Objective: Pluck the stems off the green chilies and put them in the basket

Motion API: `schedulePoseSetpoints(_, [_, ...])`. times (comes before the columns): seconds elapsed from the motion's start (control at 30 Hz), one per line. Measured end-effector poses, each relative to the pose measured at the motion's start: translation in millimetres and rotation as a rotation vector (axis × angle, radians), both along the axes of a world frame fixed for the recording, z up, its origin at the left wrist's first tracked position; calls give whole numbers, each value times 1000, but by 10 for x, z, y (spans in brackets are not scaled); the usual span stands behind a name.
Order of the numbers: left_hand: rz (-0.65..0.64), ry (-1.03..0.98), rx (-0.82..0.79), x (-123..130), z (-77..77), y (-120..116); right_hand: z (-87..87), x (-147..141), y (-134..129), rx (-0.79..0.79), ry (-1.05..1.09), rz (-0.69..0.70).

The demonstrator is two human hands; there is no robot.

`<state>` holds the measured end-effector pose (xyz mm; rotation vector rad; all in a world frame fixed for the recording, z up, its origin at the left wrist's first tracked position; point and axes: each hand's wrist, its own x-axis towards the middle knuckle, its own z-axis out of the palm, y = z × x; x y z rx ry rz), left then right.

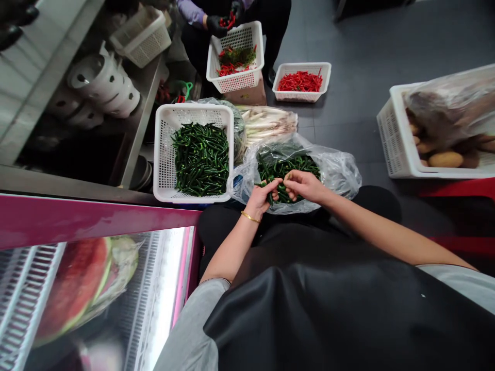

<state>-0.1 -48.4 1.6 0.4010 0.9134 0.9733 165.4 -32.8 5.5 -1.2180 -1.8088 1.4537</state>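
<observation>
My left hand (263,196) is closed around green chili peppers, some of which poke out past its fingers. Close beside it, my right hand (301,184) pinches with thumb and forefinger at the left thumb tip; whatever lies in that pinch is too small to name. Both hands are over a clear plastic bag (338,167), which holds a heap of green chili peppers (288,164). To the left stands a white perforated basket (164,154) with many green chilies (201,159) inside.
Across from me, a person's gloved hands (222,24) hold red chilies above a white basket (235,81). A smaller basket (301,96) contains red chilies. Scallions (268,123) lie behind the bag. A crate of potatoes (398,149) stands right; a glass-topped display case (154,288) with watermelon is left.
</observation>
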Motion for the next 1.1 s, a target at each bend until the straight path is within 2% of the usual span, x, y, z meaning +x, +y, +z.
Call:
schedulePoseSetpoints(0.03, [12,5,0,32,-22,-27,-24,-17,-63,14,-15,7])
schedulePoseSetpoints(0.1, [44,34,-78,110,-74,-85,-62,-24,-166,184,-164,-19])
schedulePoseSetpoints(0.17, [60,42,-217,163,-120,-135,-65,18,-196,426,-415,-52])
schedulePoseSetpoints(0.23, [104,31,-283,155,-144,-155,-39,94,-141,586,-673,-64])
schedulePoseSetpoints(0.3, [192,37,-240,83,-142,-129,-21,157,-26,611,-876,-1])
schedulePoseSetpoints(0.37, [247,63,-182,-20,-120,-71,-43,169,109,555,-1026,160])
schedulePoseSetpoints(0.43, [212,97,-132,-109,-90,-15,-93,135,232,481,-1129,335])
schedulePoseSetpoints(0.5, [128,148,-49,-149,-65,13,-123,100,327,434,-1183,408])
schedulePoseSetpoints(0.57, [37,215,27,-129,-52,12,-83,100,382,427,-1184,390])
schedulePoseSetpoints(0.63, [-29,266,27,-59,-59,0,26,133,378,433,-1167,329])
schedulePoseSetpoints(0.77, [-6,190,-113,130,-140,5,235,137,163,479,-1123,245])
schedulePoseSetpoints(0.83, [51,144,-161,186,-201,24,224,94,16,505,-1069,253])
schedulePoseSetpoints(0.93, [107,208,-144,170,-259,33,89,68,-71,469,-1015,250])
schedulePoseSetpoints(1.0, [74,308,-63,112,-251,18,8,86,6,381,-949,186])
schedulePoseSetpoints(1.1, [-53,466,93,27,-165,-10,2,94,216,175,-615,122])
